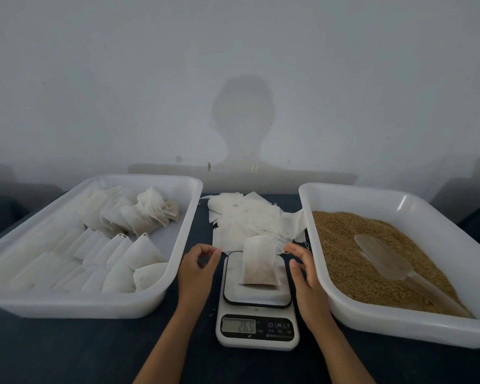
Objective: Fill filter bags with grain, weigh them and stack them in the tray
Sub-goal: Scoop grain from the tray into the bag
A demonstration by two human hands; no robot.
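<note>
we see the filled bag (pixel 258 261) lying on the scale (pixel 257 300), long axis pointing away from us, between our empty, loosely curled left hand (pixel 196 268) and right hand (pixel 305 268), both about equally near.

The left tray (pixel 175 278) of filled bags and the right tray (pixel 327 275) of grain are each cut off by the picture's side edge. A clear scoop (pixel 385 259) lies partly buried in the grain, its handle end hard to make out. The scale's display (pixel 239 325) is dim and its digits cannot be read with certainty.
</note>
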